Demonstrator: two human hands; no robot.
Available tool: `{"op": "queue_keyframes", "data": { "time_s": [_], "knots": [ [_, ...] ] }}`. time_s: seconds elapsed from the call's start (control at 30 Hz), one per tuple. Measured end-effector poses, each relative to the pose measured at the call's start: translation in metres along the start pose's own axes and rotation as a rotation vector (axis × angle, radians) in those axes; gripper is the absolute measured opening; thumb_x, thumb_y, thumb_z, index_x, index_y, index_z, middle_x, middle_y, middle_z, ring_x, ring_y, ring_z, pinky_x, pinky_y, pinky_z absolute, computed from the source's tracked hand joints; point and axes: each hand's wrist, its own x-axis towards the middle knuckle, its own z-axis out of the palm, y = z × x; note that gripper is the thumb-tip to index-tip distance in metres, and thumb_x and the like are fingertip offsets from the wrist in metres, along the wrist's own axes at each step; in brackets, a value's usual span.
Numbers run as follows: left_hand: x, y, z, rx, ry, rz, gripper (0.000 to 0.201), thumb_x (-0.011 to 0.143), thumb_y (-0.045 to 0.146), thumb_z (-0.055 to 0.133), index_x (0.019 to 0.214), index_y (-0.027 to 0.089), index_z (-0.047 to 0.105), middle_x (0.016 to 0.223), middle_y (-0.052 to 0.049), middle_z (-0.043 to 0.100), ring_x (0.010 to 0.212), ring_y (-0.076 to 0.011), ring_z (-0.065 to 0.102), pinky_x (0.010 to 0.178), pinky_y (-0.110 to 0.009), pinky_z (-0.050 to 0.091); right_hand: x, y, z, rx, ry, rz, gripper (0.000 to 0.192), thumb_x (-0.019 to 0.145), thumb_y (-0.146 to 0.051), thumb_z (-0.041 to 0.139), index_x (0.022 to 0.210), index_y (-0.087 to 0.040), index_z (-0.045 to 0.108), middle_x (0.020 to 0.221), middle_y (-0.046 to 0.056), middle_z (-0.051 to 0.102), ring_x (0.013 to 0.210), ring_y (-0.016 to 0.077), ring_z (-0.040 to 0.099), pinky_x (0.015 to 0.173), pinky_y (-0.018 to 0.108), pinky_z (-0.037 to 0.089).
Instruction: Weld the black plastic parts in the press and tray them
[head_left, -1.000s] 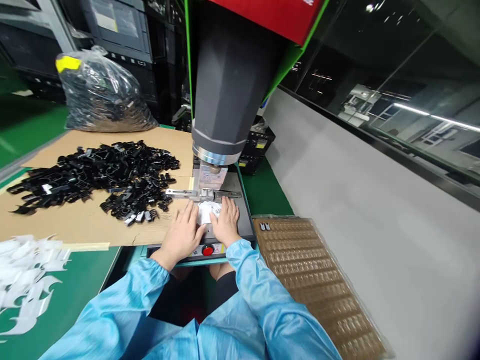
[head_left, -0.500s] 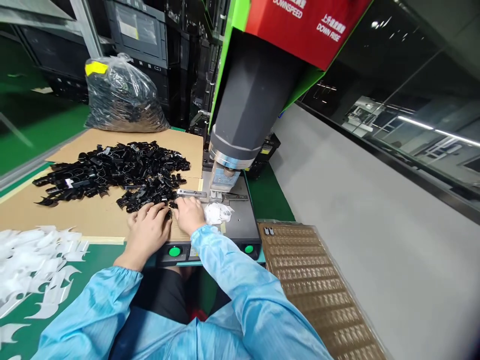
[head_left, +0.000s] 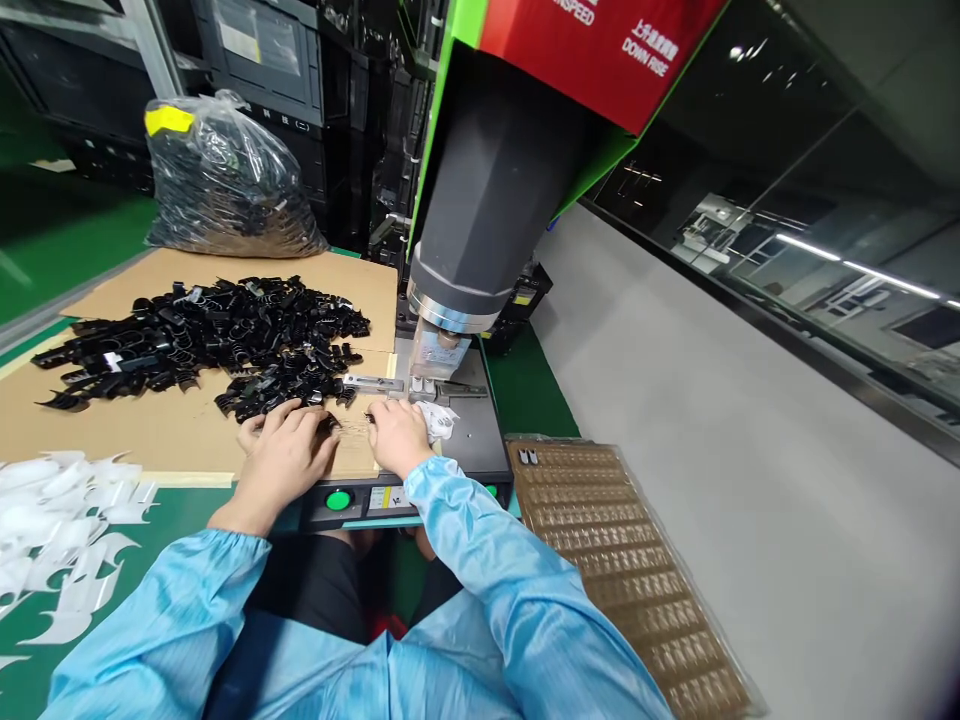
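Note:
Both hands rest on the cardboard sheet [head_left: 172, 430] at the near edge of a pile of small black plastic parts [head_left: 217, 340]. My left hand [head_left: 281, 450] lies palm down with its fingers apart, the fingertips touching a black part [head_left: 328, 424]. My right hand [head_left: 397, 436] is curled beside it, knuckles up, and its fingertips are hidden. A crumpled white cloth [head_left: 439, 418] lies just right of my right hand on the press's metal base plate [head_left: 480, 440]. The grey press head [head_left: 480, 200] hangs above the fixture [head_left: 420, 385].
A green button [head_left: 338, 499] sits on the machine's front panel below my hands. A brown blister tray [head_left: 630, 580] lies to the right. White cut-out pieces [head_left: 60, 530] lie at the left, and a bag of black parts [head_left: 221, 185] stands at the back.
Both hands left the white cloth under the press head and moved left to the edge of the black parts pile. The view has shifted with my head.

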Motion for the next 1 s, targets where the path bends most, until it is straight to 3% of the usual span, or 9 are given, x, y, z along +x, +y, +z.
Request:
{"op": "queue_keyframes", "data": {
  "time_s": [0.23, 0.43, 0.7, 0.83, 1.0],
  "knots": [
    [0.007, -0.008, -0.003, 0.04, -0.042, 0.024, 0.038, 0.098, 0.038, 0.058, 0.132, 0.02, 0.064, 0.14, -0.016, 0.072, 0.152, -0.0408, 0.042, 0.12, -0.064, 0.03, -0.004, 0.001, 0.007, 0.011, 0.007, -0.019, 0.02, 0.11, -0.031, 0.056, 0.124, -0.024, 0.07, 0.117, 0.008, 0.072, 0.113, 0.0281, 0.058, 0.099, 0.043, 0.043],
    [0.025, -0.013, 0.006, 0.109, -0.141, 0.1, 0.024, 0.097, 0.027, 0.055, 0.115, 0.025, 0.07, 0.123, -0.012, 0.078, 0.146, -0.0403, 0.048, 0.114, -0.063, 0.032, -0.014, 0.014, -0.002, 0.091, 0.073, 0.028, 0.025, 0.106, -0.026, 0.059, 0.128, -0.026, 0.071, 0.12, 0.007, 0.072, 0.115, 0.0274, 0.057, 0.101, 0.041, 0.043],
    [0.029, 0.02, 0.014, 0.115, -0.112, 0.184, 0.031, 0.102, 0.037, 0.053, 0.123, 0.026, 0.074, 0.118, -0.015, 0.074, 0.126, -0.0393, 0.06, 0.105, -0.062, 0.039, -0.026, 0.076, -0.018, 0.18, 0.253, 0.324, 0.03, 0.109, -0.026, 0.055, 0.134, -0.027, 0.071, 0.13, 0.007, 0.072, 0.121, 0.0268, 0.06, 0.105, 0.038, 0.046],
    [0.026, 0.031, 0.017, 0.067, -0.161, 0.194, 0.027, 0.103, 0.034, 0.053, 0.116, 0.026, 0.075, 0.117, -0.013, 0.071, 0.112, -0.0345, 0.066, 0.095, -0.052, 0.047, -0.015, 0.094, -0.013, 0.118, 0.263, 0.327, 0.029, 0.111, -0.03, 0.054, 0.135, -0.028, 0.071, 0.129, 0.008, 0.071, 0.12, 0.0278, 0.059, 0.103, 0.04, 0.045],
    [0.017, 0.037, 0.013, -0.011, -0.244, 0.207, 0.025, 0.109, 0.035, 0.045, 0.12, 0.026, 0.066, 0.124, -0.011, 0.069, 0.104, -0.0283, 0.069, 0.081, -0.041, 0.052, -0.006, 0.094, -0.008, 0.03, 0.213, 0.265, 0.03, 0.114, -0.038, 0.053, 0.137, -0.03, 0.07, 0.124, 0.009, 0.07, 0.116, 0.029, 0.056, 0.098, 0.042, 0.043]
  ]
}}
